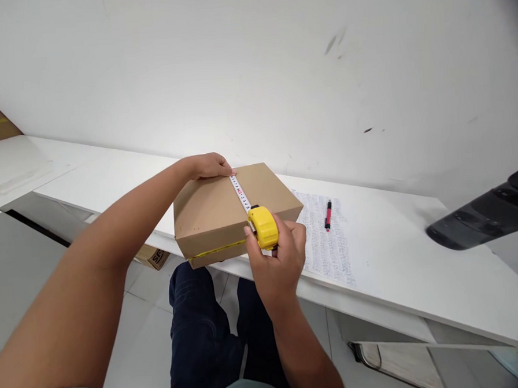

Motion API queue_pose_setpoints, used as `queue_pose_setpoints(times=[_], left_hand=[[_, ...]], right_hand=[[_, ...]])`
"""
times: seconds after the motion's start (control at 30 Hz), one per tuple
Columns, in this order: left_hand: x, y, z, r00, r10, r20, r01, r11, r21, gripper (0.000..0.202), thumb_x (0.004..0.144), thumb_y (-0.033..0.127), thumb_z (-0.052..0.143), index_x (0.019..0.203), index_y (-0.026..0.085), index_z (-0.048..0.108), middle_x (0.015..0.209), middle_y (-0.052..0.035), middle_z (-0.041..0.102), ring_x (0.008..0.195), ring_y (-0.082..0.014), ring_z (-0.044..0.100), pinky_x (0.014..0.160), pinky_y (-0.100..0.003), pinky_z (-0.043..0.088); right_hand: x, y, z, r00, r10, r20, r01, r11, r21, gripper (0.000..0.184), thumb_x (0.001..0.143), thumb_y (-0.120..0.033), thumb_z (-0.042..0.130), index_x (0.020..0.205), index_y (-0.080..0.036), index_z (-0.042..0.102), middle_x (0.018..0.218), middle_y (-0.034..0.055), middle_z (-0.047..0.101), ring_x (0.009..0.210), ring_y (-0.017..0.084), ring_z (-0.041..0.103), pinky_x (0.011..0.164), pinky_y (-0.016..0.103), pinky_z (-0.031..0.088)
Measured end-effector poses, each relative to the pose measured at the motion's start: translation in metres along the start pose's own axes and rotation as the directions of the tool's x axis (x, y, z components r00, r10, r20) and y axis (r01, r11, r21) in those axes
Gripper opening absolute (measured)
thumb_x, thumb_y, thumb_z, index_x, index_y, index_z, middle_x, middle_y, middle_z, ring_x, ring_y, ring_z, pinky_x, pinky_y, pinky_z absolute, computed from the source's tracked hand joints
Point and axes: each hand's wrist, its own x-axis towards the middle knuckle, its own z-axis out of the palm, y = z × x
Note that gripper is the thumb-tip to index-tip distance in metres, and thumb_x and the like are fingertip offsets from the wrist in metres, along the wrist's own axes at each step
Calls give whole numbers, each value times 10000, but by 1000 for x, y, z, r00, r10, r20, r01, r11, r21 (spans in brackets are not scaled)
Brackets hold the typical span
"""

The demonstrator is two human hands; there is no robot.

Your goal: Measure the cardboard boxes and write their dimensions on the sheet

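A closed brown cardboard box (216, 205) lies on the white shelf, its front edge jutting out past the shelf edge, with a yellow stripe along its near side. My right hand (277, 259) grips a yellow tape measure (266, 227) at the box's near edge. The white blade (240, 192) runs out of the case across the box top to the far edge. There my left hand (212, 166) is closed, thumb and fingers pinching the blade's end; the very tip is hidden by the fingers.
Right of the box lies a paper sheet (316, 254) covered in handwriting, with a red and black pen (328, 216) on it. A dark cylindrical object (481, 217) juts in from the right. Another carton (153, 256) sits below the shelf (396, 256). A wall (252, 73) rises behind.
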Motion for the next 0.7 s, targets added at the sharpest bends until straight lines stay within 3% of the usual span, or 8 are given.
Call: queue_pose_setpoints(times=[0.13,0.23,0.33,0.4,0.5,0.6,0.7], left_hand=[[3,-12,0,996,2,-88,-8,998,-69,389,919,575,566,1017,231,719,1016,-105,793,774,-167,712,631,-282,519],[-3,-21,-20,979,12,-202,-35,993,-109,402,991,527,484,1033,194,705,1046,-148,770,798,-156,699,680,-305,541],[-27,-19,-46,949,62,-308,-127,972,-197,404,1023,458,445,1036,150,706,907,-144,732,743,-149,660,702,-371,548],[-54,-5,-53,947,101,-306,-194,937,-292,345,999,419,495,1011,144,702,801,-96,683,707,-140,635,714,-400,549],[-105,35,-39,974,125,-186,-195,882,-428,266,920,446,594,915,195,683,699,-22,623,656,-133,608,695,-378,543],[-154,78,-4,996,87,19,-67,874,-481,297,857,547,642,860,251,663,661,14,610,584,-129,564,563,-308,479],[-181,105,27,990,66,128,10,855,-519,344,863,611,616,851,267,618,676,24,607,537,-120,496,462,-271,393]], right_hand=[[1,3,-6,999,16,32,-18,999,43,330,889,-322,707,1198,-207,695,979,41,547,786,152,622,616,277,561],[-4,17,-19,997,-37,64,33,997,68,345,901,-340,719,1224,-222,691,971,35,539,743,137,601,571,265,528],[-11,39,-36,979,-195,54,191,978,79,385,878,-296,774,1250,-268,677,974,33,559,813,168,635,651,308,569],[-16,54,-46,961,-273,31,270,959,89,475,844,-224,808,1287,-304,657,1032,48,612,864,194,672,697,344,595],[-24,66,-55,953,-302,9,299,949,100,622,807,-128,812,1360,-337,619,1125,75,670,944,236,711,730,388,629],[-33,64,-54,957,-291,18,285,947,148,685,820,-92,760,1432,-333,570,1168,95,690,1024,265,715,794,441,651],[-44,55,-44,958,-274,82,243,932,268,727,860,-140,703,1519,-321,456,1195,114,696,1015,264,721,771,443,661]])
